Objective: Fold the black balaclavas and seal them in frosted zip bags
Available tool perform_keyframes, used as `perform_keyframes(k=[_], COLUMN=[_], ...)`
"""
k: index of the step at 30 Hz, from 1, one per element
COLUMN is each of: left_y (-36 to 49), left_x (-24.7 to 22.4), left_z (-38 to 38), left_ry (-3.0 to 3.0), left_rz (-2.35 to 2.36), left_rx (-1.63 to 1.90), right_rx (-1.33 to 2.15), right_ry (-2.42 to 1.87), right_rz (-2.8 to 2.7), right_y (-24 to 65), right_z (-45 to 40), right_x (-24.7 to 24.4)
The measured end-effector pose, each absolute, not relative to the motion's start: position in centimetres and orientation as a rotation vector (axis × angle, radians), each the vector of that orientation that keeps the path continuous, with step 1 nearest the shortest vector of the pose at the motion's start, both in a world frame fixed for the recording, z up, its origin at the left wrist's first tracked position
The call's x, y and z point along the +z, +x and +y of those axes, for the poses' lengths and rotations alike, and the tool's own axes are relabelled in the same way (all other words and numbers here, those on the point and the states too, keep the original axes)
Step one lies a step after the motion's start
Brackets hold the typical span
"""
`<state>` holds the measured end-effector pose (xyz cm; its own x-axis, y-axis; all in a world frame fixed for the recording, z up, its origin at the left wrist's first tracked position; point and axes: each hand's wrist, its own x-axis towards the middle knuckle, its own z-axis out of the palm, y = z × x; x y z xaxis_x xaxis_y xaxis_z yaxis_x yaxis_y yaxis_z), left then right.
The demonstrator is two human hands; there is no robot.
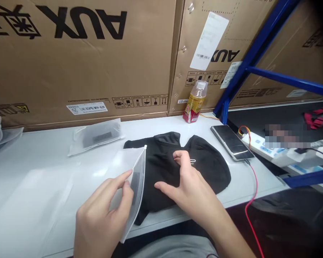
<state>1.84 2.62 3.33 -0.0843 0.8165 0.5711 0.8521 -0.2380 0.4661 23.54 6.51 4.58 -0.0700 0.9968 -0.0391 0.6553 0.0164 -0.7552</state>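
Folded black cloth garment (174,168) lying flat on a white table top (239,190), with two rounded lobes toward the back and a small pale mark near the middle, too small to read. Right hand (188,186) rests open on the garment, fingers (179,154) spread and gripping nothing. Left hand (102,215) is closed in a pinch, thumb and fingers grasping the side of a frosted plastic zip bag (131,182), which stands tilted over the garment's left edge, a dark patch showing through its film. Table's front edge runs just below the garment. A strip of white table top lies between the garment and a black smartphone (231,142) wired to a red cable (251,200). Further left, well apart from the garment, lies a sealed clear bag holding a dark item (95,138), and a flat translucent plastic sheet (29,190) spreads beyond the left hand. Along the back edge, a plastic bottle with a yellow label (195,102) stands before brown cardboard cartons (78,61) printed AUX, beside a blue steel rack (254,53).
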Motion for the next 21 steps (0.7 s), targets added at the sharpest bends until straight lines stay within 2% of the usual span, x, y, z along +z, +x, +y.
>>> perform_keyframes(k=[8, 12, 18, 21], left_y=[2.0, 2.6, 3.4, 3.7], left_x=[2.3, 2.2, 2.9, 3.0], left_z=[2.7, 2.7, 2.6, 2.5], left_ry=[-2.116, -2.136, -1.811, -1.843], left_rz=[-2.001, -2.158, -2.415, -2.362], left_rx=[-1.256, -1.347, -1.515, -1.536], right_rx=[1.278, 1.334, 0.834, 0.690], right_ry=[-1.198, -1.109, -1.516, -1.496], right_rz=[-1.073, -1.083, -1.647, -1.799], right_y=[26.7, 25.1, 22.5, 22.0], right_z=[7.9, 7.1, 4.6, 4.4], right_x=[5.3, 4.0, 2.6, 3.1])
